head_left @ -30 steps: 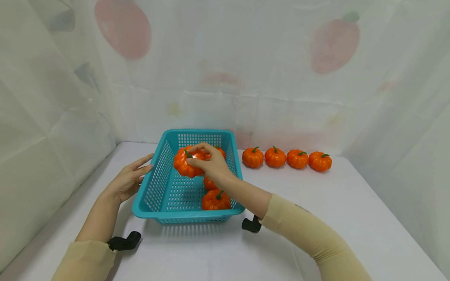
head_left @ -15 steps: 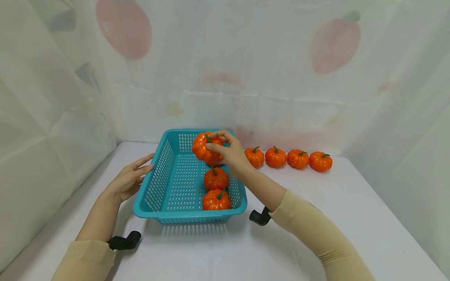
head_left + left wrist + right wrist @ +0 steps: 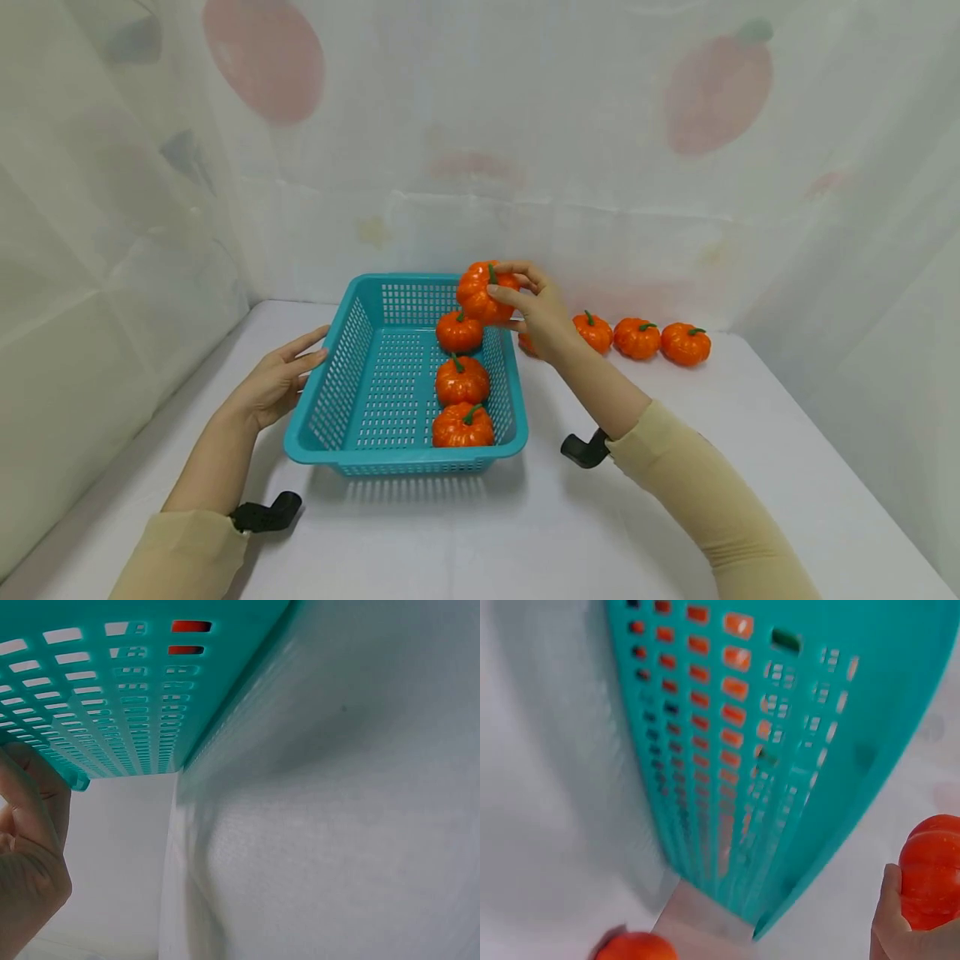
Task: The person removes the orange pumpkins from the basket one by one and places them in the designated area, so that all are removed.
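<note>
My right hand (image 3: 542,308) grips a small orange pumpkin (image 3: 480,293) with a green stem, raised over the right far corner of the blue basket (image 3: 337,457). In the right wrist view, the thumb presses the side of this pumpkin (image 3: 931,874). My left hand (image 3: 272,385) rests against the basket's left side, its extended fingers at the rim. In the left wrist view, the left hand (image 3: 31,847) shows beside the perforated basket wall (image 3: 131,682). Inside the basket, pumpkins stand in a column along the right side: a far one (image 3: 459,332), a middle one (image 3: 462,382) and a near one (image 3: 462,427).
Right of the basket, more pumpkins line the back of the white table (image 3: 712,467): one (image 3: 592,333), another (image 3: 636,339) and an end one (image 3: 685,344). My right hand partly hides the leftmost one (image 3: 527,344). A white curtain (image 3: 480,108) hangs behind.
My right hand has carried the pumpkin from over the basket's middle rightward and away from me, to its right far corner, uncovering the pumpkins inside. The left hand stays in place.
</note>
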The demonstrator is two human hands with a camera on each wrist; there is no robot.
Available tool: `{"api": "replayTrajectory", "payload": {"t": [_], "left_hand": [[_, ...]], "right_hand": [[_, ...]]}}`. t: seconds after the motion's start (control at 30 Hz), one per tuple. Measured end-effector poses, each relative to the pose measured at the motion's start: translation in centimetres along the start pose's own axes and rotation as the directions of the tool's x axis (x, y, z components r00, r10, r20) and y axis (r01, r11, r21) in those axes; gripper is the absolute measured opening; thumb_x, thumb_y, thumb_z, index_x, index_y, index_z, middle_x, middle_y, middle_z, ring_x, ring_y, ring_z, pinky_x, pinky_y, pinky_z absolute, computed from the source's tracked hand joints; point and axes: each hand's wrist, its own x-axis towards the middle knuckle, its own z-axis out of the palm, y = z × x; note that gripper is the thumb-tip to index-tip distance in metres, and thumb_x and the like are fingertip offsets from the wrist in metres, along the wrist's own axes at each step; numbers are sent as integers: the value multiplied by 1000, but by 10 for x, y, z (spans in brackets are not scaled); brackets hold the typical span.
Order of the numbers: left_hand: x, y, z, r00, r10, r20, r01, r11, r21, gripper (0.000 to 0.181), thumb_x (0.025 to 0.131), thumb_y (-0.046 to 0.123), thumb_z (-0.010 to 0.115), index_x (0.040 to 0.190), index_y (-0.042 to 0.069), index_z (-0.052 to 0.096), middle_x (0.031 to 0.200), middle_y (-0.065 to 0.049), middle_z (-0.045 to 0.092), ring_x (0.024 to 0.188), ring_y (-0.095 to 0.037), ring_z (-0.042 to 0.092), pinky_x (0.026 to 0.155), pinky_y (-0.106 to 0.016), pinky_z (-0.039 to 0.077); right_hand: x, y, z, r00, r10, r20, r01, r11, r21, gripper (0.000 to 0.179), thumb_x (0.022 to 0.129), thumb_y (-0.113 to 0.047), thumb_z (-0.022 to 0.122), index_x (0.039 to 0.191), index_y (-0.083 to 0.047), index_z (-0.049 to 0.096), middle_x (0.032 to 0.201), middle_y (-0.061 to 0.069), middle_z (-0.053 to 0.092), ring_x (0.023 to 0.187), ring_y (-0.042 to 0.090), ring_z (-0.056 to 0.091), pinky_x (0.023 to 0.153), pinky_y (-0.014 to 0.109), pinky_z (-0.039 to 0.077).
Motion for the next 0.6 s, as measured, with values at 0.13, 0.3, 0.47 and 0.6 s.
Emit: {"api": "replayTrajectory", "payload": {"t": [0.13,0.3,0.47,0.6], "left_hand": [[1,0,0,1000,1,5,-1,1000,-4,70,103,27,53,160,20,14,99,12,71,77,-6,72,67,-23,59],[0,0,0,1000,0,5,0,1000,-4,70,103,27,53,160,19,14,99,12,71,77,-6,71,67,-23,59],[0,1,0,1000,-2,2,2,1000,-3,71,103,27,54,160,19,13,99,12,71,76,-6,72,66,-23,59],[-1,1,0,1000,-4,-2,4,1000,-1,72,102,27,54,160,19,13,98,12,72,76,-6,71,66,-22,59]], "right_hand": [[1,0,-17,1000,9,-29,-9,1000,-2,22,94,-16,67,114,-23,61,143,9,38,124,32,54,90,44,59],[1,3,-40,998,15,-64,-17,1000,-22,24,95,-18,66,117,-25,61,123,3,47,116,29,55,74,30,62],[0,10,-62,995,47,-84,-49,999,-24,24,95,-18,66,118,-23,61,125,2,46,119,28,52,76,29,62],[-1,18,-77,993,89,-82,-93,995,-44,25,95,-17,66,120,-23,61,137,6,42,125,29,47,91,40,59]]}}
